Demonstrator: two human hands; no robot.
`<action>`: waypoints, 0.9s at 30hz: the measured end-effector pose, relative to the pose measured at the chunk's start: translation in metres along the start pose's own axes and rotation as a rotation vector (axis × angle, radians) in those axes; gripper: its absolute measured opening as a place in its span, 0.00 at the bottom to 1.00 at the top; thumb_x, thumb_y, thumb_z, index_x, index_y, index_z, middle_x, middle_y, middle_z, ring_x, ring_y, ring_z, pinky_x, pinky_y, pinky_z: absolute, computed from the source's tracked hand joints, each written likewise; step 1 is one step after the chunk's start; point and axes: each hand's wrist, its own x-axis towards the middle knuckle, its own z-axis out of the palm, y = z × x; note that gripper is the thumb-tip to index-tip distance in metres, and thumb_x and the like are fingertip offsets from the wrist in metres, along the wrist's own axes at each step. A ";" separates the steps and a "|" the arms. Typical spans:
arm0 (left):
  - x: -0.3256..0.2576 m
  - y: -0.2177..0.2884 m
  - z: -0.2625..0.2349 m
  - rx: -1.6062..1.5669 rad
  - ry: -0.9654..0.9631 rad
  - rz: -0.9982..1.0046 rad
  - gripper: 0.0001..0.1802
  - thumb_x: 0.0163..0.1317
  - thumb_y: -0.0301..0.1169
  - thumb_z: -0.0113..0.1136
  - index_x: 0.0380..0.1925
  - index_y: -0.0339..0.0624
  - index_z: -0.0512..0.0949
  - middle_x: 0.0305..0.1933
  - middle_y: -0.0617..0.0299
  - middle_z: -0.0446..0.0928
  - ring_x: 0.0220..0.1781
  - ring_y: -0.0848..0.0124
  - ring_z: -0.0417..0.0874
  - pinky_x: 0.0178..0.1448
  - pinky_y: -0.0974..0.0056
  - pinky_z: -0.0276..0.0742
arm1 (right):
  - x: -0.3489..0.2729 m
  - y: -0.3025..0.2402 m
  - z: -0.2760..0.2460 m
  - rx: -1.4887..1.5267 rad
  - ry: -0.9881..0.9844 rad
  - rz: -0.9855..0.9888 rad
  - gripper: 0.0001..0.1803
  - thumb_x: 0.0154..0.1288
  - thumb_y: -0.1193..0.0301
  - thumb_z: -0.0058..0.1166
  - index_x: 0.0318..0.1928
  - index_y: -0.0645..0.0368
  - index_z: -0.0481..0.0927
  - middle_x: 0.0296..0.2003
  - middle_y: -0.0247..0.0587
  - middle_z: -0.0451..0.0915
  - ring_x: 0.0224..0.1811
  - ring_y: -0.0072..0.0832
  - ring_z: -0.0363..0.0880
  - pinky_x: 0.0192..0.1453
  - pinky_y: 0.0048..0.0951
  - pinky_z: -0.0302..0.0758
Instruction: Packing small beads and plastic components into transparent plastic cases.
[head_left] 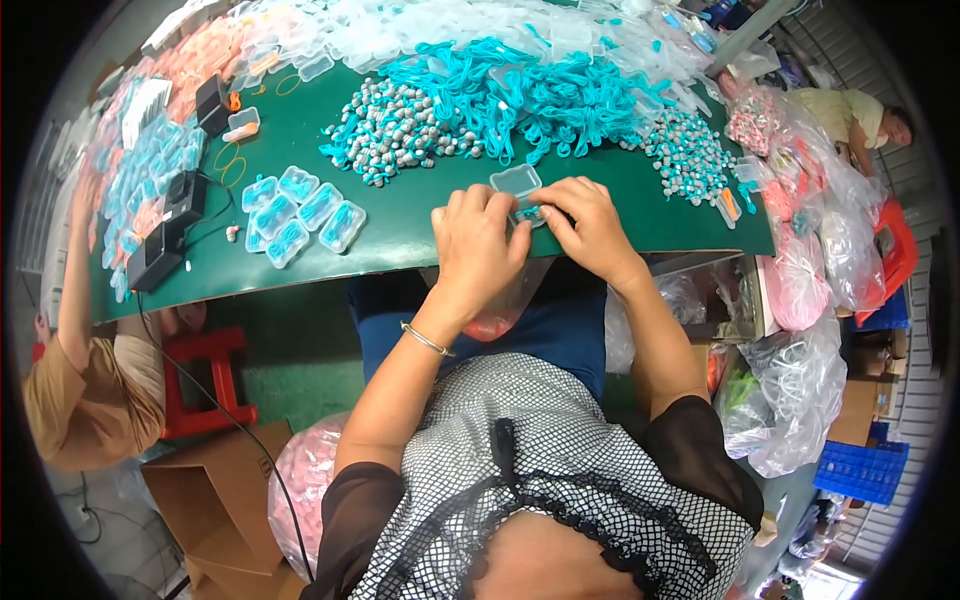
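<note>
At the table's front edge both my hands are closed around a small clear plastic case [516,181] with its hinged lid raised toward the far side. My left hand [473,243] grips the case's left side, fingers curled. From the right, my right hand [592,232] has its thumb and fingers at the case's opening, where a bit of teal cord shows; the fingers hide most of the contents. To the left lie several shut clear cases [321,207] filled with teal cord. Beyond my hands spreads a heap of bundled teal cords [570,95], with small grey-and-teal plugs [400,125] beside it.
More plugs [690,155] are piled at the right. Empty clear cases [400,35] are heaped along the far side. Black boxes [160,255] with a cable stand at the left, near another person's arm [76,270]. Stuffed plastic bags [800,270] crowd the right.
</note>
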 end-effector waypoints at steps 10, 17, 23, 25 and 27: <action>0.003 -0.006 -0.011 -0.013 -0.083 0.056 0.26 0.47 0.39 0.74 0.48 0.44 0.81 0.43 0.59 0.75 0.47 0.59 0.74 0.46 0.55 0.64 | 0.046 0.044 0.014 -0.314 0.096 -0.022 0.10 0.61 0.74 0.60 0.44 0.54 0.85 0.38 0.38 0.78 0.46 0.38 0.78 0.48 0.38 0.73; 0.000 -0.017 -0.017 -0.068 -0.122 0.067 0.27 0.45 0.39 0.75 0.47 0.44 0.82 0.43 0.60 0.76 0.48 0.59 0.75 0.49 0.55 0.65 | 0.024 0.027 -0.008 -0.192 0.090 -0.096 0.09 0.59 0.75 0.60 0.41 0.53 0.83 0.42 0.36 0.80 0.48 0.36 0.78 0.51 0.39 0.70; 0.002 -0.017 -0.018 -0.082 -0.135 0.064 0.27 0.45 0.39 0.76 0.47 0.44 0.82 0.44 0.60 0.77 0.48 0.59 0.75 0.49 0.54 0.66 | 0.021 0.025 -0.002 -0.174 0.119 -0.022 0.10 0.60 0.74 0.60 0.44 0.53 0.82 0.42 0.37 0.81 0.47 0.36 0.79 0.51 0.38 0.69; 0.001 -0.017 -0.019 -0.081 -0.136 0.065 0.27 0.45 0.39 0.76 0.47 0.44 0.82 0.44 0.60 0.77 0.49 0.59 0.75 0.49 0.54 0.66 | 0.023 0.030 0.003 -0.324 0.060 0.021 0.10 0.59 0.72 0.63 0.42 0.52 0.83 0.41 0.34 0.81 0.47 0.34 0.78 0.50 0.38 0.69; 0.000 -0.017 -0.019 -0.099 -0.163 0.045 0.27 0.45 0.39 0.76 0.47 0.44 0.82 0.44 0.60 0.77 0.49 0.59 0.75 0.50 0.55 0.66 | 0.023 0.034 0.007 -0.307 0.083 0.001 0.09 0.60 0.71 0.63 0.41 0.53 0.83 0.40 0.34 0.81 0.45 0.35 0.79 0.49 0.39 0.70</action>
